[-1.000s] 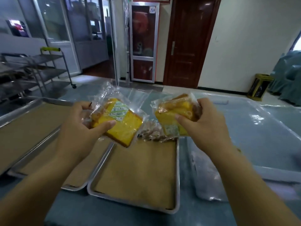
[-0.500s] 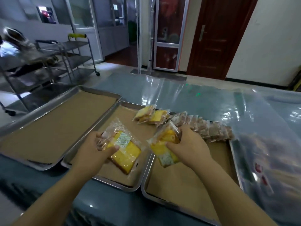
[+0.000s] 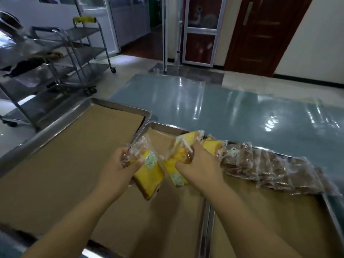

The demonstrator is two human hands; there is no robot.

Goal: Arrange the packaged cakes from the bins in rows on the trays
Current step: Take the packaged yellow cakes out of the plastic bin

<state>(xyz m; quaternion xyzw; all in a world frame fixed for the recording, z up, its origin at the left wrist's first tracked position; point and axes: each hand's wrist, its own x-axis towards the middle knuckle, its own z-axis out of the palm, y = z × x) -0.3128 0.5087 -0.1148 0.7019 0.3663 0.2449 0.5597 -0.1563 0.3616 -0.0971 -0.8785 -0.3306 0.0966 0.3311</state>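
My left hand (image 3: 119, 171) grips a yellow cake slice in clear wrap (image 3: 149, 175), held low over the middle tray (image 3: 163, 127). My right hand (image 3: 199, 164) holds a second wrapped yellow cake (image 3: 175, 164) just beside it, near the seam between the middle tray and the right tray (image 3: 333, 213). Behind my right hand, two wrapped yellow cakes (image 3: 210, 146) lie at the far end of the middle tray. A row of wrapped brown cakes (image 3: 270, 170) runs along the far edge of the right tray.
A third paper-lined tray (image 3: 119, 107) lies to the left with nothing on it. The trays rest on a blue-grey table under glossy plastic sheet (image 3: 232, 112). A steel trolley rack (image 3: 61, 58) stands left of the table. A brown door (image 3: 260, 34) is beyond.
Both hands have carried their cakes down and forward from chest height to just above the middle tray, close to the yellow cakes lying there. My view has tilted down and left.
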